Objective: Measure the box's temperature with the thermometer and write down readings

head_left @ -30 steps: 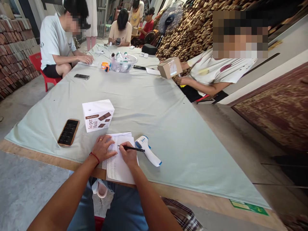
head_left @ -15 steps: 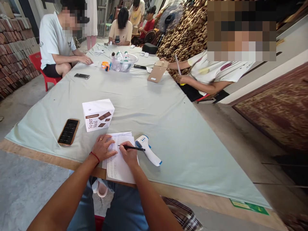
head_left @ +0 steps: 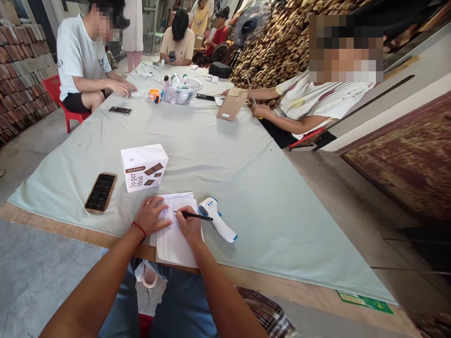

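Note:
My right hand (head_left: 190,227) grips a black pen (head_left: 198,216), its tip on a sheet of paper (head_left: 176,249) at the table's near edge. Rows of handwriting cover the left part of the sheet. My left hand (head_left: 151,216) lies flat with fingers spread, resting on the paper's left side. Just right of the papers is a white and blue infrared thermometer (head_left: 218,220). Behind the papers stands a white box (head_left: 144,168) printed "Super Meal". Left of that lies a phone (head_left: 100,192) with a dark screen.
A pale green cloth (head_left: 282,225) covers the table. Farther back are a clear plastic basin (head_left: 179,96) with bottles, an orange tape dispenser (head_left: 155,96) and another phone (head_left: 120,111). At the right, a person (head_left: 317,103) sits by a brown cardboard piece (head_left: 230,107). Other people sit around the far end.
My pen tip has shifted very slightly to the right on the paper; my left hand stays put. The person at the right has leaned and moved their hands a little left.

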Demonstrator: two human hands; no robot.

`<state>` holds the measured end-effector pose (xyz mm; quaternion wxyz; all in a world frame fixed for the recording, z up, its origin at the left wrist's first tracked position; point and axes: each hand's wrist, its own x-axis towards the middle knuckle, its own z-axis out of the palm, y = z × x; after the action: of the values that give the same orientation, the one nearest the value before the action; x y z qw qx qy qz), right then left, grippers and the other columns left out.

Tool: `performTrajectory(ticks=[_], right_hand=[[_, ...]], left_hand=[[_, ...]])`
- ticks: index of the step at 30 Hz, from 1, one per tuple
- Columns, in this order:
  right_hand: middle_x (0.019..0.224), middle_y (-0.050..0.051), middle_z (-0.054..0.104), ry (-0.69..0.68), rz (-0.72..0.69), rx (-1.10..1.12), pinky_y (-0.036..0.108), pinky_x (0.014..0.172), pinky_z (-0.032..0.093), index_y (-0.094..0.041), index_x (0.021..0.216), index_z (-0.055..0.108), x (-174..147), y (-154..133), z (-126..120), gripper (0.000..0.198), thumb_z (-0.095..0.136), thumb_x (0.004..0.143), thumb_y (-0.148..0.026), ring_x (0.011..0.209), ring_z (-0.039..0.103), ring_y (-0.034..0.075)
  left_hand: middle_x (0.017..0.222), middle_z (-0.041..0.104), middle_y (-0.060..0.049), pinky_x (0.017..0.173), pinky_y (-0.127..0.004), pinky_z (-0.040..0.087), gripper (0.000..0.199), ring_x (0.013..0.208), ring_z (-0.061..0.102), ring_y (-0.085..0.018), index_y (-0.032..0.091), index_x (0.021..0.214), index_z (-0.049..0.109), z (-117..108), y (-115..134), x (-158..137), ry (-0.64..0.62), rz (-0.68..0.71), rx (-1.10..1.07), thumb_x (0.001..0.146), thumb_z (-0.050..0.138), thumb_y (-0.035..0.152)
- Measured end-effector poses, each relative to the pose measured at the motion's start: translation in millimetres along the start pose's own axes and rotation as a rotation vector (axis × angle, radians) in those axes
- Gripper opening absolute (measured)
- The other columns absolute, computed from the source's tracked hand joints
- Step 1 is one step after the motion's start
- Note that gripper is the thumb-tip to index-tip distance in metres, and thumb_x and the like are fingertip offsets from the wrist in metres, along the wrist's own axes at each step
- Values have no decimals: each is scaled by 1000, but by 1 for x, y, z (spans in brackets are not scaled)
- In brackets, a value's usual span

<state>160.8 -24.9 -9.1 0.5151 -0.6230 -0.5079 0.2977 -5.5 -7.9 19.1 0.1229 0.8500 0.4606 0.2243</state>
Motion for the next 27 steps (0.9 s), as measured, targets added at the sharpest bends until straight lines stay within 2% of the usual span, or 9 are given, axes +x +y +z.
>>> performTrajectory(ticks=[19,22,24,27], right_hand=[[59,-2,54,19,-55,1,31,63,43,-22,63,51,0,3,2,14,50,69,-35,60,51,16],[59,-3,53,124,-98,15,30,63,43,-22,65,50,0,0,0,16,51,74,-35,60,50,16],[66,-1,57,173,-146,-6,31,66,45,-21,74,54,1,-3,-5,18,49,81,-36,66,53,17],[89,5,64,76,-325,-182,33,76,46,-19,94,61,7,-6,-18,22,44,89,-31,83,58,20]], left_hand=[[125,55,-9,107,-46,32,41,119,49,-28,23,104,64,-1,0,0,6,0,-26,70,76,43],[125,55,-9,107,-45,32,42,119,49,-28,22,104,64,-1,0,0,-2,-6,-26,69,77,43],[125,55,-9,106,-46,33,42,118,49,-28,23,103,64,-2,0,1,-6,-8,-25,69,76,44],[125,56,-9,105,-45,34,41,117,50,-28,22,103,64,-1,-1,1,1,-6,-21,69,77,43]])
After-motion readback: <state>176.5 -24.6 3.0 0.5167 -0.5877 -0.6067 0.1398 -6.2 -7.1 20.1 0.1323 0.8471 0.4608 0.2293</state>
